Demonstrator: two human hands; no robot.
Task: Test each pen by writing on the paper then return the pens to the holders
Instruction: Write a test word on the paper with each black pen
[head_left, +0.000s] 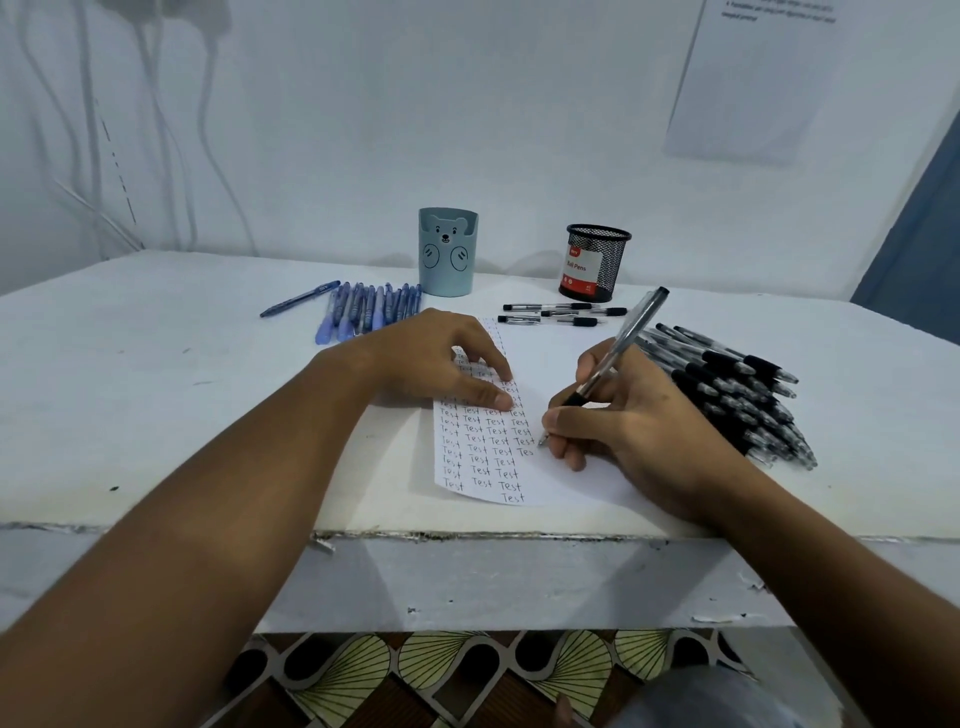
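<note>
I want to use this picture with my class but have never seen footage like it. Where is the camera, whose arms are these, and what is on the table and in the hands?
The single picture comes from a camera worn on a person's head, looking down at their own arms. The right hand grips a black pen, its tip on the paper filled with the word "Test". The left hand presses the paper flat. On the white table lie blue pens, a black pen pile, a bear holder and a mesh holder.
</note>
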